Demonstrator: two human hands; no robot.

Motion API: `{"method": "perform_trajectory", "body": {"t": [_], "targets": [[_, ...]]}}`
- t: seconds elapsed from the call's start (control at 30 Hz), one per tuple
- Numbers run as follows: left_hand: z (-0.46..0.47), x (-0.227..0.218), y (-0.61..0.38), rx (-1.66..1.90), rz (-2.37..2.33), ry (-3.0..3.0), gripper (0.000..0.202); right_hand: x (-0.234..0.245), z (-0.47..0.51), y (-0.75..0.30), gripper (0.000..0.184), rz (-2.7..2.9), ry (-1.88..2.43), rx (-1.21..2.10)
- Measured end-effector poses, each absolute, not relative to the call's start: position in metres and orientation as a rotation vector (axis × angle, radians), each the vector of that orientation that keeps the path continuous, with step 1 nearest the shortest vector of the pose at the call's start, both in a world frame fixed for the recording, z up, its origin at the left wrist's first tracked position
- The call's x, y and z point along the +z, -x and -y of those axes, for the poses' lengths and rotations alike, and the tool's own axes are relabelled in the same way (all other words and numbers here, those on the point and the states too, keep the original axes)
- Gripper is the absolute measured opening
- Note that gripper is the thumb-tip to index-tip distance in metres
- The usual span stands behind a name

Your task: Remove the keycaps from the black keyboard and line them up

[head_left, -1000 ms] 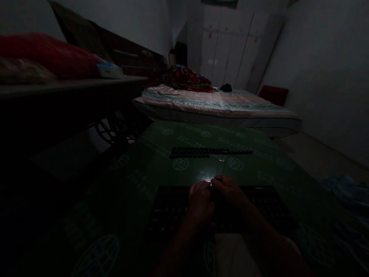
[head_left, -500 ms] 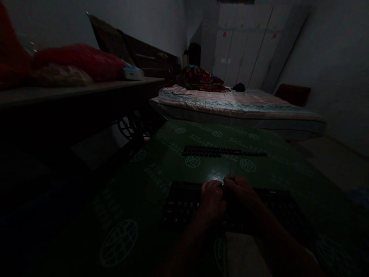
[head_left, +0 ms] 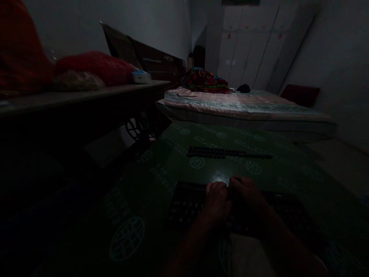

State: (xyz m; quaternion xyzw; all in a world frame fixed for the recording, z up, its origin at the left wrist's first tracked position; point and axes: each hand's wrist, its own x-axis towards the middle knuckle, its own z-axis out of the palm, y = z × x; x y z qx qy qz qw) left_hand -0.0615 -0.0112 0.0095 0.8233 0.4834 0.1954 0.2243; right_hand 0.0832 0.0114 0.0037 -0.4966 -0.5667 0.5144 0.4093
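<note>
A black keyboard (head_left: 188,200) lies on the green table in dim light, its middle covered by my hands. My left hand (head_left: 216,198) rests on it, fingers curled over the far edge and closed on it. Right beside it, my right hand (head_left: 245,188) is closed in a pinch at the same far edge. Whatever sits between those right fingertips is too dark to make out. Beyond the keyboard, several loose black keycaps (head_left: 206,152) are lined up in rows on the table.
The green table (head_left: 161,238) carries printed globe marks. At the left stands a sewing-machine table (head_left: 115,94) with a red bag (head_left: 98,67) on it. A bed (head_left: 245,104) is past the far edge. A pale, flat piece (head_left: 249,252) shows below the keyboard.
The whole view has shifted, so everything sits slightly further right. Both hands keep about the same place at the keyboard's far edge.
</note>
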Motion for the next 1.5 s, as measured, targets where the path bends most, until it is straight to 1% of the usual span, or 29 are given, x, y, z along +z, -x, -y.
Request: {"method": "perform_trajectory", "body": {"t": [0.2, 0.4, 0.57, 0.73, 0.9, 1.1, 1.2, 1.33, 1.5], "targets": [[0.011, 0.007, 0.063, 0.576, -1.305, -2.234, 0.024, 0.002, -0.011, -0.083, 0.035, 1.416, 1.244, 1.295], [0.011, 0.004, 0.065, 0.64, -1.295, -2.18, 0.018, -0.002, -0.011, -0.084, 0.036, 1.402, 1.177, 1.286], [0.012, 0.001, 0.069, 0.739, -1.252, -2.113, 0.013, 0.006, -0.008, -0.083, 0.037, 1.438, 1.203, 1.244], [0.012, 0.01, 0.069, 0.777, -1.267, -1.982, 0.005, 0.011, -0.006, -0.083, 0.035, 1.411, 1.182, 1.236], [0.012, 0.018, 0.07, 0.809, -1.292, -1.951, 0.001, 0.013, -0.002, -0.083, 0.032, 1.414, 1.139, 1.216], [0.016, 0.016, 0.071, 0.798, -1.415, -1.85, 0.013, 0.018, 0.001, -0.084, 0.032, 1.429, 1.137, 1.144], [0.017, 0.015, 0.07, 0.834, -1.366, -1.707, 0.017, 0.019, 0.002, -0.085, 0.03, 1.439, 1.146, 1.111], [0.017, 0.015, 0.071, 0.892, -1.298, -1.556, 0.016, 0.023, 0.006, -0.085, 0.025, 1.436, 1.209, 1.093], [0.016, 0.016, 0.073, 0.944, -1.223, -1.416, 0.015, 0.024, 0.008, -0.086, 0.026, 1.457, 1.257, 1.04]]}}
